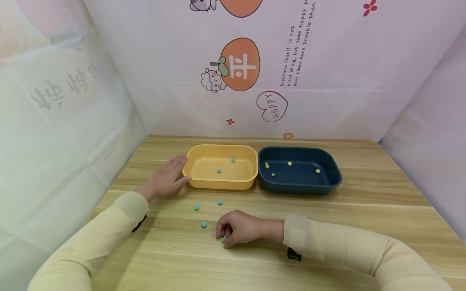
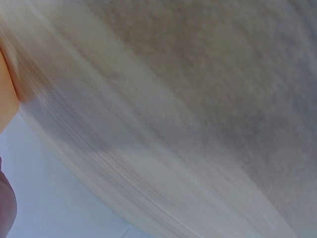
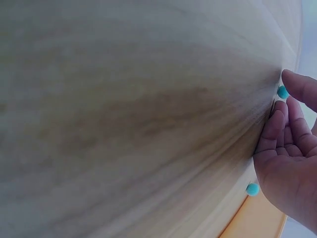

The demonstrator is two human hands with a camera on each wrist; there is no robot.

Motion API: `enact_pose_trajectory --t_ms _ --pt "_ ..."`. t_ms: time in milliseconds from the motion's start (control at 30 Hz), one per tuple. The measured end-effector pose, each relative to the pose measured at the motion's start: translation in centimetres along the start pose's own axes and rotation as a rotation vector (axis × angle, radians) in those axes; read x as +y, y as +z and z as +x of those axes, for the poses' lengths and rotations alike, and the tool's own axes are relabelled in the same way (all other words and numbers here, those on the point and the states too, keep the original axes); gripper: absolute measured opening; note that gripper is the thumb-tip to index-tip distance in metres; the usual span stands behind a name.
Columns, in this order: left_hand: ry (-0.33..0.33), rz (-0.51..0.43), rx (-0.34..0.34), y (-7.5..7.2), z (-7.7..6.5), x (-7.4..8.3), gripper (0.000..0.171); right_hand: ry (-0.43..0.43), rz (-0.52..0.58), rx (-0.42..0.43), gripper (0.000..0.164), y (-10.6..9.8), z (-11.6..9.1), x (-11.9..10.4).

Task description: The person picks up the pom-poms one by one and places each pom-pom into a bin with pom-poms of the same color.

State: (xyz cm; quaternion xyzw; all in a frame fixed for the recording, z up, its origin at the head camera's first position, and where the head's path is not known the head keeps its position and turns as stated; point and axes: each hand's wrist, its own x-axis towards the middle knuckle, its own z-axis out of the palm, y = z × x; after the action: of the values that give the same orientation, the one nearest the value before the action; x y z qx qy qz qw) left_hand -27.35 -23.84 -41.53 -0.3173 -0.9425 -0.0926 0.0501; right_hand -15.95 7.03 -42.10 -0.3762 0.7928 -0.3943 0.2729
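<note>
My left hand [image 1: 166,177] lies with straight fingers against the left end of the yellow basin [image 1: 221,184], its thumb at the front rim. Two small turquoise balls sit inside that basin. On the wooden table, my right hand [image 1: 241,228] has curled fingers and pinches a small turquoise ball [image 1: 223,239] between thumb and fingers; in the right wrist view this ball [image 3: 283,92] shows beside the thumb tip. Three loose turquoise balls lie left of this hand: one ball [image 1: 204,224] nearest, another ball [image 1: 197,207] farther left, a third ball [image 1: 220,202] near the basin.
A dark blue basin [image 1: 300,188] stands right of the yellow one, close against it, with several small pale yellow balls inside. The wooden table [image 1: 367,226] ends at a printed cloth backdrop [image 1: 320,109]. The left wrist view is mostly blurred tabletop.
</note>
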Motion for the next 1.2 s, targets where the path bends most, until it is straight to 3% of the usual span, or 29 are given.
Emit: enact_pose_trajectory --t_ms 433,1200 --pt "-0.008 0.011 -0.013 -0.16 0.03 0.18 0.078 -0.026 -0.044 -0.002 0.019 0.13 0.13 0.52" --pt "-0.017 -0.001 -0.015 -0.02 -0.05 0.13 0.077 -0.017 0.058 0.058 0.016 -0.58 0.27 0.67"
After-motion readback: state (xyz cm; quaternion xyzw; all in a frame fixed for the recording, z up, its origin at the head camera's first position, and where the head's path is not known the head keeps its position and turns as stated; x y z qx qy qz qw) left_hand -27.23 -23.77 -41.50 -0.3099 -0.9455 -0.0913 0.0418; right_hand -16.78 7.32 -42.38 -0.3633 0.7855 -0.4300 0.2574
